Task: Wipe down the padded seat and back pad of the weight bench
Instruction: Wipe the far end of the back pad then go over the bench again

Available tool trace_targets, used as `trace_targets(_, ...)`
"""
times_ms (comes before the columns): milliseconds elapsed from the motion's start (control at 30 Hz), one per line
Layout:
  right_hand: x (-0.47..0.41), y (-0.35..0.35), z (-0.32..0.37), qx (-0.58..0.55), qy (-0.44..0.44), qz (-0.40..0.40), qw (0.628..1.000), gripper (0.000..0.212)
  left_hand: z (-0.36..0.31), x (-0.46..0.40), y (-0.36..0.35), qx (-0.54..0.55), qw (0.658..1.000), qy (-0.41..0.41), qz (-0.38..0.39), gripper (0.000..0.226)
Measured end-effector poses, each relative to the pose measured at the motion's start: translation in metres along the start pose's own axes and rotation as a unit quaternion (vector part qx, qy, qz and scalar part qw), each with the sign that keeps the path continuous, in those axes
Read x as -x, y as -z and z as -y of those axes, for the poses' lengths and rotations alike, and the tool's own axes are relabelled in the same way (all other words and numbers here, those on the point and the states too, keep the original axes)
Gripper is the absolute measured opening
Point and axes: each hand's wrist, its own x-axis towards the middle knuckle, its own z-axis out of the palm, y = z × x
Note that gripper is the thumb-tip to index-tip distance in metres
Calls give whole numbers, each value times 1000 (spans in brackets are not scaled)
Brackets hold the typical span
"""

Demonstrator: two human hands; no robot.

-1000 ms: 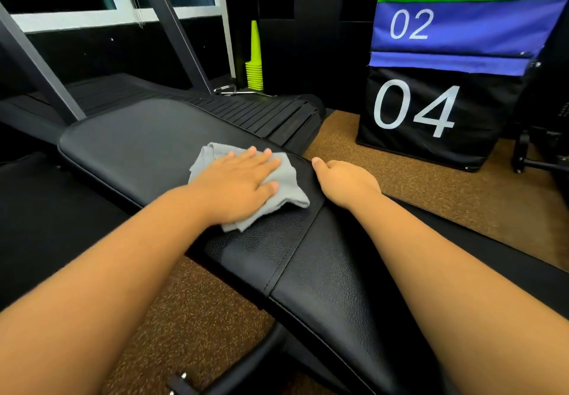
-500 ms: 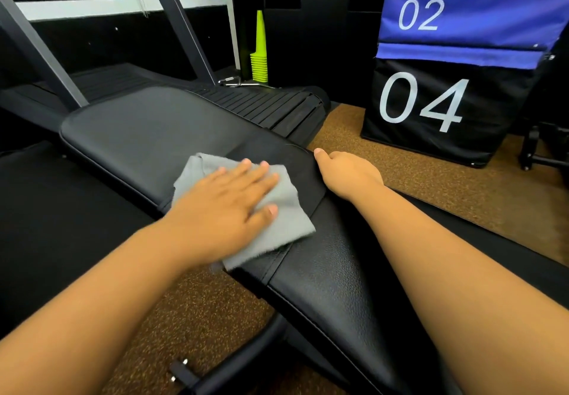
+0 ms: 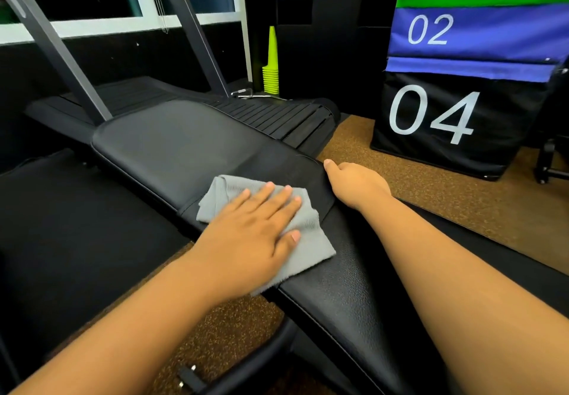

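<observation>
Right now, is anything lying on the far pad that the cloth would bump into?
Nothing visible. The left hand presses the grey cloth flat at the seam, and the far pad ahead shows only bare black surface. The right hand rests at the bench's right edge.

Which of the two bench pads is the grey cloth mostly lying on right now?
The far pad, the broad one by the treadmill. The grey cloth lies across the seam, only its lower corner reaching the near pad; the left hand presses it flat.

L hand [image 3: 252, 234] flat on grey cloth [image 3: 311, 240] atop bench pad [image 3: 172, 148]; R hand [image 3: 357, 184] grips pad edge.
</observation>
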Motion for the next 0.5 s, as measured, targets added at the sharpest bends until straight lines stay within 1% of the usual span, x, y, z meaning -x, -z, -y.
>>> trace_targets(100,-1,-1,-1,-5,0,-2,1000,65,4,-2,2,15,1000,5,13,76)
trace_targets(200,-1,-2,-3,-11,-3,-4,1000,64,12,-33,5,12,999,23,42,62)
trace_targets(267,-1,-1,-2,-9,-2,-5,1000,63,18,-62,5,12,998,34,51,58)
trace_targets(400,-1,-1,-1,-21,0,-5,1000,58,22,-104,1,6,998,37,56,57)
trace_targets(500,-1,-1,-1,-27,-3,-4,1000,57,15,-108,2,-10,997,41,60,58)
